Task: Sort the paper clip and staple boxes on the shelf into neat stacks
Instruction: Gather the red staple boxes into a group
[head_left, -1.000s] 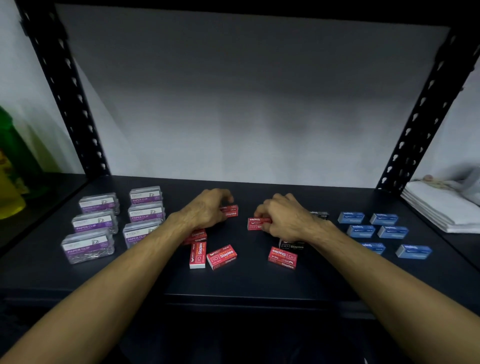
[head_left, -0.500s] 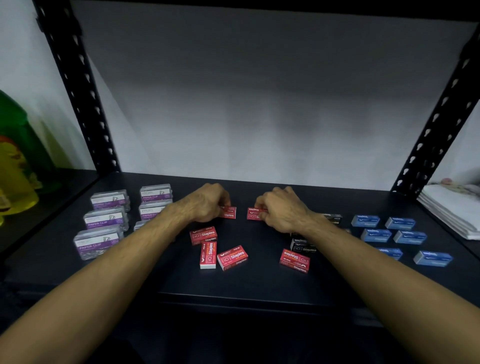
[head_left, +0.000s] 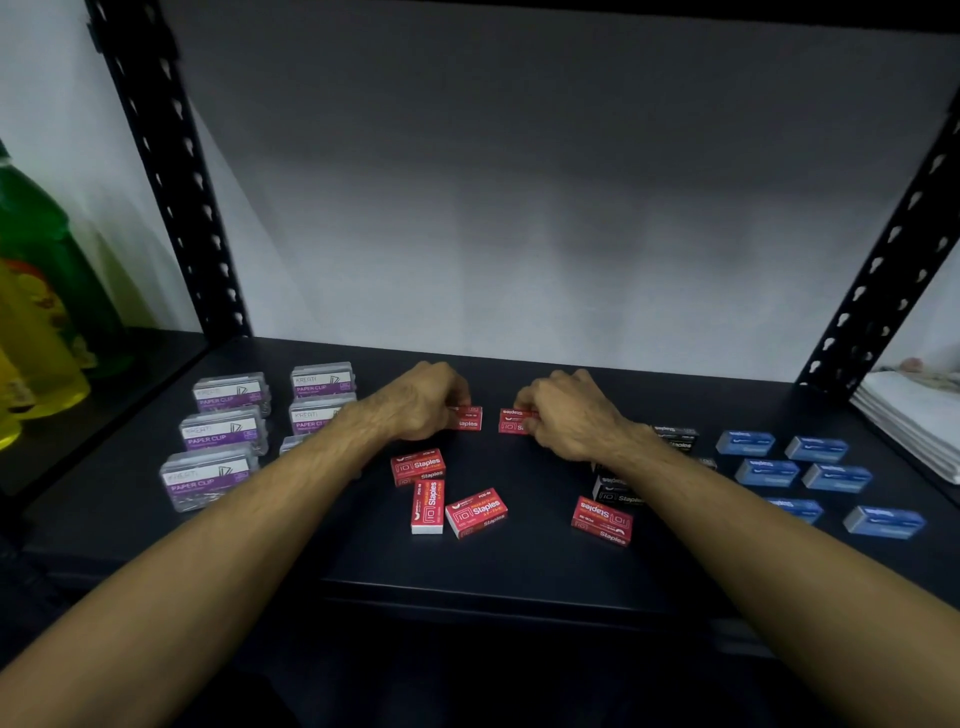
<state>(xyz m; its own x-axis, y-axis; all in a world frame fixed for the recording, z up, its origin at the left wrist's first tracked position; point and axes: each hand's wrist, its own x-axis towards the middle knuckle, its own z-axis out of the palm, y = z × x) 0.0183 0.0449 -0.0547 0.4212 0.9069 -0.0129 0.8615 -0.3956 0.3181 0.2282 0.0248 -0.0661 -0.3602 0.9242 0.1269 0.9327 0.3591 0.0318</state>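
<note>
Left hand (head_left: 423, 402) curled over a red staples box (head_left: 469, 419) at shelf centre, fingers gripping its left end; right hand (head_left: 563, 413) likewise gripping a second red staples box (head_left: 511, 420), just beside the first with a small gap between them. Both boxes sit flat on the dark shelf (head_left: 519, 566). Nearer the front edge: three more red boxes (head_left: 418, 466) clustered left of centre, one (head_left: 427, 506) turned lengthwise, one (head_left: 476, 512) angled, plus a lone red box (head_left: 602, 519) under the right forearm. Black staples boxes (head_left: 615, 491) partly hidden behind the right wrist, another (head_left: 675, 438) further back. Purple-label paper clip boxes (head_left: 223, 434) in two columns at left, partly covered by the left forearm. Blue staples boxes (head_left: 769, 472) spread loosely at right. Green and yellow bottles (head_left: 41, 312) on the neighbouring shelf at far left; folded white cloth (head_left: 914, 415) at far right.
</note>
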